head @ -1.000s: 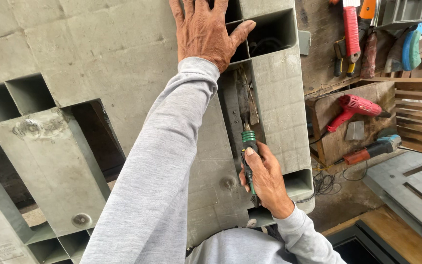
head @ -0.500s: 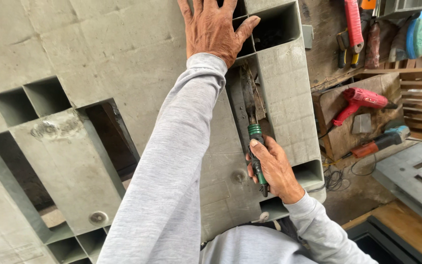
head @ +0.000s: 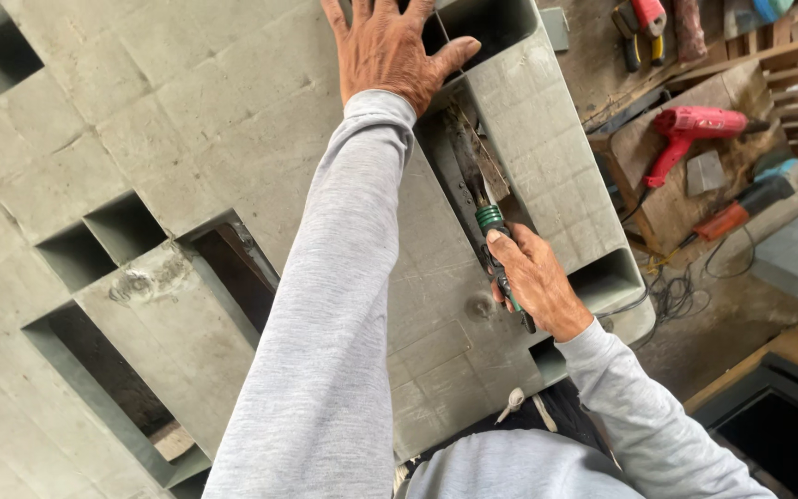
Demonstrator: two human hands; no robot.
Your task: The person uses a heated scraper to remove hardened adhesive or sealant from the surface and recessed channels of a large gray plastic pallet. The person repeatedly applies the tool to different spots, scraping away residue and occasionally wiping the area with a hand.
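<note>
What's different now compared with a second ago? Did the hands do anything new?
Very little changed. The whole view slid, so the grey pallet and the red drill sit a bit differently in the picture. The right hand kept its grip on the green-handled tool in the slot, perhaps edging along it. The left hand stayed pressed flat on the pallet near its far opening. Nothing was picked up or let go.

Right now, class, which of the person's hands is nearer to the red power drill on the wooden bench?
The right hand. It grips a green-handled tool on the grey pallet, left of and below the red drill. The left hand lies flat at the pallet's top edge, farther off.
</note>
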